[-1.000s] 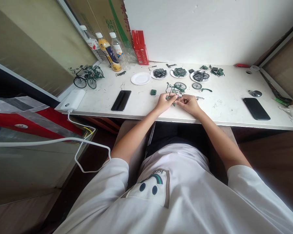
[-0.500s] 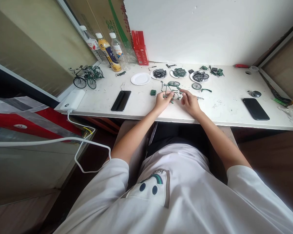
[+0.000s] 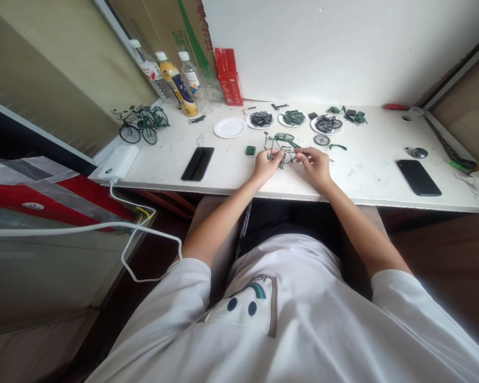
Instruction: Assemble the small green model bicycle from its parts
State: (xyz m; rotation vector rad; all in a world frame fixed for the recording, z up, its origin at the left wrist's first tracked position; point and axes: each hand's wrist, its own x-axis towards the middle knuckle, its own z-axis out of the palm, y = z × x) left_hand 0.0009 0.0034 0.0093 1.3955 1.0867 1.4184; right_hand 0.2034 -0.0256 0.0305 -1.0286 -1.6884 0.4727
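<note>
A small green model bicycle (image 3: 281,143), partly built, stands on the white table (image 3: 231,170) in front of me. My left hand (image 3: 267,166) is closed on its lower frame from the left. My right hand (image 3: 314,163) pinches the same model from the right, fingers pressed together at its near end. A loose wheel (image 3: 321,140) and a curved green part (image 3: 338,147) lie just beyond my right hand. A small green block (image 3: 250,150) sits left of the model.
Paper plates (image 3: 230,128) with bicycle parts line the back. Two finished model bicycles (image 3: 139,123) stand far left beside bottles (image 3: 179,85) and a red box (image 3: 230,77). A phone (image 3: 198,163) lies left, another phone (image 3: 419,177) right, a white power bank (image 3: 118,163) at the left edge.
The model bicycle has been turned and moved a little away from me. My right hand briefly opened beside it and has closed on it again.
</note>
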